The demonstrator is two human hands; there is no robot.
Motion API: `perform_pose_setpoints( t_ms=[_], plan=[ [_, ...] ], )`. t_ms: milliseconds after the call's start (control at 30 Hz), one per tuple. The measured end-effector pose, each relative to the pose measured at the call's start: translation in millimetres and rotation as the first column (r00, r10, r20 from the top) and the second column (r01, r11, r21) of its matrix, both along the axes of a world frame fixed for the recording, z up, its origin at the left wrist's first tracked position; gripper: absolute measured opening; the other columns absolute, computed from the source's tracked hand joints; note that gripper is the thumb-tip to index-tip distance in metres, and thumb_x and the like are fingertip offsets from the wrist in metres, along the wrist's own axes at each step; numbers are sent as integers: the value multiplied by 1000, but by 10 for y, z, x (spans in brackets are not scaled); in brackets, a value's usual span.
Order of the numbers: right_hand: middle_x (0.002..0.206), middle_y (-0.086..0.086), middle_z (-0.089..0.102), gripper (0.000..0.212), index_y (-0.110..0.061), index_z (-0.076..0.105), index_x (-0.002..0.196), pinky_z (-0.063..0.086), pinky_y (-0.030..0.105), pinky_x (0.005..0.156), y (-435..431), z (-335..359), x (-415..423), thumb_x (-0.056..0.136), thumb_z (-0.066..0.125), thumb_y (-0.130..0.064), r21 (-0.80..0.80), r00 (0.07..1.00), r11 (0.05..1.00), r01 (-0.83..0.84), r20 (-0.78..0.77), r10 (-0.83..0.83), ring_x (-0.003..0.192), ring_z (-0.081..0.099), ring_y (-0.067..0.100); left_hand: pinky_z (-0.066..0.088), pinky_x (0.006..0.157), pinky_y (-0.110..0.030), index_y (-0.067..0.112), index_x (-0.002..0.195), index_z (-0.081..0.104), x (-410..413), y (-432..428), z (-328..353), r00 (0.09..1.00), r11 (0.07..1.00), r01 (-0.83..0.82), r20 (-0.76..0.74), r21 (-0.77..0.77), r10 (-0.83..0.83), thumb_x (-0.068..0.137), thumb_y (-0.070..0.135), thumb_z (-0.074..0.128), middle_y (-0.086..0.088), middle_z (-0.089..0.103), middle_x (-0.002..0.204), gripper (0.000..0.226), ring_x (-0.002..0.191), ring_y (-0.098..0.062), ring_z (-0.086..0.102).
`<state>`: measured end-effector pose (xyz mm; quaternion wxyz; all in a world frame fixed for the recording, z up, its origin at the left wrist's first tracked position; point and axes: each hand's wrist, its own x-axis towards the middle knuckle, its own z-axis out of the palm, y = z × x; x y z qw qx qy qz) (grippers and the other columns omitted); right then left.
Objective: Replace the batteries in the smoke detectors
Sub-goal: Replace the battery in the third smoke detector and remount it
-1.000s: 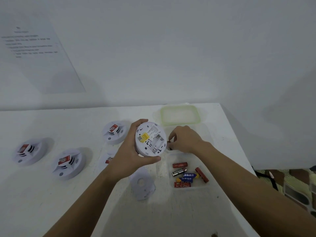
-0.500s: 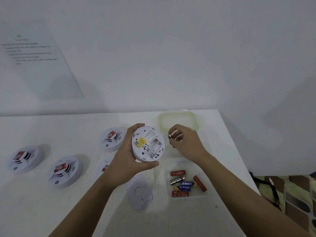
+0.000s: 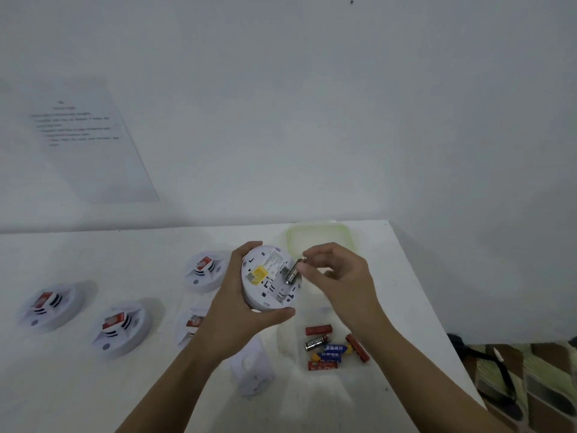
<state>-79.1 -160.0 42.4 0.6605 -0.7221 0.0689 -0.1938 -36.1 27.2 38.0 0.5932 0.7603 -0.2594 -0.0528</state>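
White table (image 3: 93,401) against a white wall (image 3: 312,120). I note the left grip (image 3: 232,312) curled round an upturned detector (image 3: 268,281), held above the table's middle. Right grip (image 3: 340,281) pinches a battery (image 3: 293,272) against the detector's open bay. Loose batteries (image 3: 331,350) lie on the table, near right of the detector.

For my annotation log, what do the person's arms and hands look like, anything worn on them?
The left hand and right hand are bare: no gloves, rings, watch or wristband show. The left forearm and right forearm are uncovered, no sleeve in view.
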Motion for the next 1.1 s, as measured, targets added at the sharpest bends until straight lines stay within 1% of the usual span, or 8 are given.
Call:
perform_pose_setpoints(
  t_ms=[100,233,433,567,733,867,967,1100],
  plan=[
    [91,-11,74,12,-33,73,91,45,25,76,59,-101,-74,85,81,-27,-173,1000,985,22,12,-20,95,66,8,53,83,-12,28,135,39,-75,-11,7,1000,1000,7,15,2,-7,63,-1,92,35,55,112,94,113,5,58],
    [106,-17,65,12,-36,74,93,43,17,80,67,-132,-134,84,81,-34,-255,1000,967,21,21,-16,108,58,7,56,85,-18,29,137,37,-142,13,-23,1000,1000,6,-7,-12,-6,65,2,92,23,57,121,94,117,-5,60],
    [99,-16,61,15,-40,70,83,50,24,75,135,-164,-203,82,82,-31,-231,997,973,-23,67,39,100,63,11,55,82,-15,31,136,37,-193,30,3,1000,1000,-1,-10,-7,1,65,3,92,22,56,121,94,115,-5,60],
    [99,-11,61,11,-19,78,87,59,38,75,156,-218,-211,82,82,-28,-198,996,980,-34,69,49,97,65,14,55,82,-15,31,135,37,-214,33,-3,1000,1000,12,-5,5,-12,66,3,91,24,57,118,92,115,-6,60],
    [99,-17,62,25,-8,79,93,54,16,74,159,-254,-230,88,74,-32,-271,992,961,-53,92,81,97,66,5,55,78,-13,30,133,37,-204,8,-3,999,999,33,12,27,-33,67,-2,89,34,55,108,90,111,1,60],
    [106,-13,61,30,-12,80,78,53,18,80,56,-246,-165,97,64,-28,-296,987,945,-139,34,155,101,65,11,52,76,-8,27,131,36,-141,3,-3,998,997,55,26,45,-56,67,-7,88,40,53,102,90,110,9,58],
    [101,-11,66,27,-13,83,84,53,22,81,-88,-188,-89,98,64,-27,-248,981,949,-193,-34,191,95,66,9,53,81,-11,29,134,34,-51,-14,14,997,995,72,27,67,-74,67,-1,90,36,52,110,92,114,7,55],
    [87,-10,73,14,-17,80,92,53,17,71,-349,-170,26,95,69,-23,-294,1000,956,3,-19,-9,83,67,6,54,88,-16,33,139,34,61,-40,41,998,996,70,-1,62,-70,66,8,93,32,52,118,98,119,4,54]
  ],
)
